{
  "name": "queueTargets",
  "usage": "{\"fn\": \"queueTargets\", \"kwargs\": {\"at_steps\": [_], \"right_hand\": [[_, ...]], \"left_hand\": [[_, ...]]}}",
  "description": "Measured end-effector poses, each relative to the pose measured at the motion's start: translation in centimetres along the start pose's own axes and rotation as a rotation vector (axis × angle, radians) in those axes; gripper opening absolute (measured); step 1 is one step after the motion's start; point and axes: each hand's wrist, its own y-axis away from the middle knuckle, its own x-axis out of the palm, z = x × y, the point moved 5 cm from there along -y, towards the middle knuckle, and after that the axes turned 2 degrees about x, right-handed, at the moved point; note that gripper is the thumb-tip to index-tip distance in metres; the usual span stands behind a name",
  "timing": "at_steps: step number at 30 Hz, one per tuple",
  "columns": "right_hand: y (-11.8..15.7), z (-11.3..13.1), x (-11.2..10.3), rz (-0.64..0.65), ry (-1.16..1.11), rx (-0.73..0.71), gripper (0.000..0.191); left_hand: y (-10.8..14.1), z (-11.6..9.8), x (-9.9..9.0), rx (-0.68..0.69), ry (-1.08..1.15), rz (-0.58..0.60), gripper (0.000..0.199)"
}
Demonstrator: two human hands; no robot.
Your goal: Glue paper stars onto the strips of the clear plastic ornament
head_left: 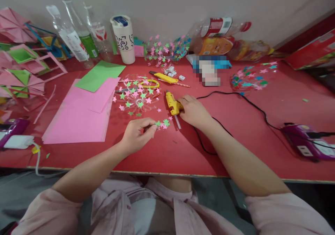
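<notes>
My left hand [138, 133] is closed in a pinch on a small green paper star [158, 123], low over the red table. Just right of those fingertips lies a little heap of pink and green stars [165, 124]. My right hand [194, 111] is wrapped round the handle of a yellow hot glue gun [171, 101], its nozzle toward the wall and a clear glue stick [178, 122] sticking out behind. Beyond my left hand sits a clear plastic piece covered with stars [139, 101]; scissors with yellow handles [150, 84] lie by it, partly hidden.
Pink paper sheets [78, 119] and a green sheet [102, 75] lie left. A yellow utility knife [165, 77] lies behind the glue gun. A black cord [258, 109] runs to a purple power strip [300, 142]. Plastic bottles [70, 36] and a tumbler [123, 41] stand along the wall.
</notes>
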Motion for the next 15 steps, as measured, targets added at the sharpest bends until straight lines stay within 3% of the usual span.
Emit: {"fn": "queueTargets", "kwargs": {"at_steps": [3, 7, 10, 15], "right_hand": [[-0.1, 0.1, -1.0, -0.129, -0.132, 0.008, 0.029], [1.2, 1.6, -4.5, -0.459, -0.329, -0.013, 0.017], [3.0, 3.5, -6.8, -0.638, -0.424, -0.139, 0.011], [4.6, 6.2, -6.9, -0.551, -0.513, -0.421, 0.021]], "left_hand": [[0.0, 0.2, 0.0, -0.024, -0.003, 0.003, 0.025], [0.2, 0.0, -0.4, -0.015, 0.003, -0.049, 0.025], [0.3, -0.4, -1.3, 0.005, 0.044, -0.12, 0.023], [0.4, -0.4, -2.7, -0.034, 0.09, -0.243, 0.018]]}}
